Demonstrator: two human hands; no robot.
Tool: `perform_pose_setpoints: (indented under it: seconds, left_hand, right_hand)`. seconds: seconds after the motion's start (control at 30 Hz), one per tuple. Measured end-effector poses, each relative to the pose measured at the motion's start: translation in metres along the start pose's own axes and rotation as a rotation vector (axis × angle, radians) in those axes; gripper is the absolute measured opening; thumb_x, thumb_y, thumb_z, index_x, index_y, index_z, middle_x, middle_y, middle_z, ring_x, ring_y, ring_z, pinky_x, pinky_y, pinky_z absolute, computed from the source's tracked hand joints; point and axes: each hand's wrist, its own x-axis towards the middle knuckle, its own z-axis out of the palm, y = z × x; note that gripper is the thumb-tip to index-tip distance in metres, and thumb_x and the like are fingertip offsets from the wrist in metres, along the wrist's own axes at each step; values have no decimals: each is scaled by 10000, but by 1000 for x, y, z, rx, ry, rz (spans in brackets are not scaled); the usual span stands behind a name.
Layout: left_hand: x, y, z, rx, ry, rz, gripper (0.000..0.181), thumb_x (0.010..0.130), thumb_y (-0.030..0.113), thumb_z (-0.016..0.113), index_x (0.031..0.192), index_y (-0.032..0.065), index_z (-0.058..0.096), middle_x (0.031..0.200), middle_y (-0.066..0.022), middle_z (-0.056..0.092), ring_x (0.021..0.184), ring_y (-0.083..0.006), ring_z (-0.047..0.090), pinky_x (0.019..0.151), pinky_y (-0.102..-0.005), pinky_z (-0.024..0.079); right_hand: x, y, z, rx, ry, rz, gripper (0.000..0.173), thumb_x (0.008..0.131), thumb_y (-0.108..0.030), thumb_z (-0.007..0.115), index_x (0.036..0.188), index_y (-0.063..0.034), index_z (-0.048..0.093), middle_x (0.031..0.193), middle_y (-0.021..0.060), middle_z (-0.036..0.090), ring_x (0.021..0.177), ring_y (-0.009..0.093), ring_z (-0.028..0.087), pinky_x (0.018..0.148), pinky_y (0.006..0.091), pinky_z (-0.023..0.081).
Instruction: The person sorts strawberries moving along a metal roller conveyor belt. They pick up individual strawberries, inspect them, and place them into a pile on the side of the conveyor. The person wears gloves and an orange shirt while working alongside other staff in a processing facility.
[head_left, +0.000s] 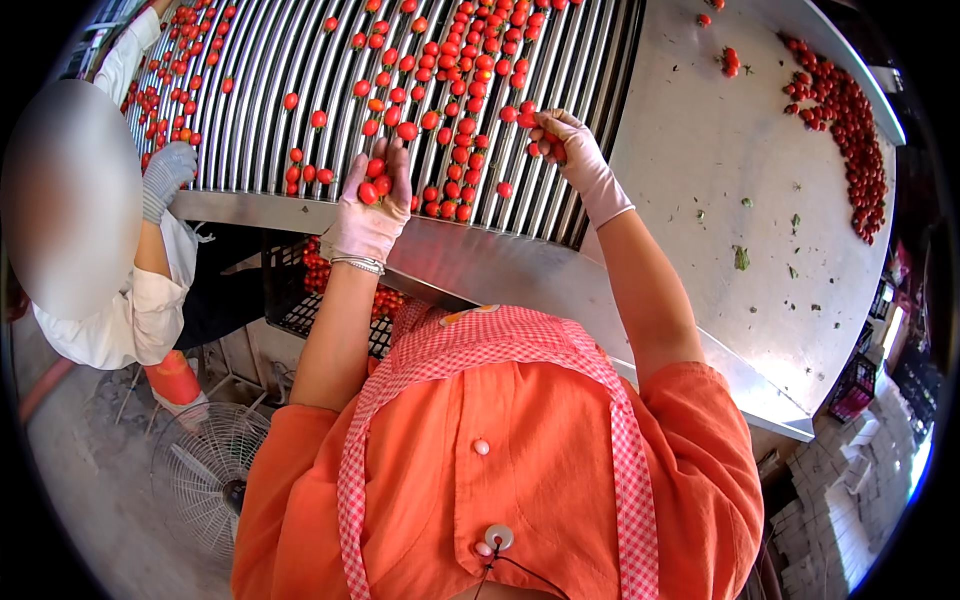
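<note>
Red cherry tomatoes (465, 124) lie scattered over a bed of shiny metal rollers (259, 120) in front of me. My left hand (375, 206), in a thin stained glove, is turned palm up at the near edge of the rollers. A few tomatoes (374, 184) rest in its cupped palm. Over the right part of the rollers, my right hand (570, 150), gloved too, has its fingers curled around tomatoes (553, 146). Another tomato (526, 120) is at its fingertips. The fingers hide part of what that hand holds.
A metal sheet (675, 165) on the right bears leaf bits and a heap of tomatoes (844, 135) along its far rim. A co-worker's gloved hand (171, 169) is at the rollers on the left. Below sit a black crate (289, 304) with tomatoes and a fan (214, 480).
</note>
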Motion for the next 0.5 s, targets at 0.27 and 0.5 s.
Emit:
perform_pose_setpoints:
  seconds: [0.27,0.5]
  left_hand:
    - [21,-45,1,106,-124,-313,396,951,368,539,1237,96,568,1272,-115,574,1197,-255,536,1049,-483,410]
    - [2,-43,-10,180,-229,-112,479,989,416,415,1351,109,484,1373,-132,494,1282,-285,470,1078,-457,380]
  right_hand:
    - [-77,-28,148,-1116,-242,-701,191,855,-235,659,876,-46,632,812,71,640,675,208,619,578,354,501]
    - [-89,-4,159,-1079,-258,-999,468,853,-399,660,1185,-77,590,1193,134,581,1161,322,521,1017,450,384]
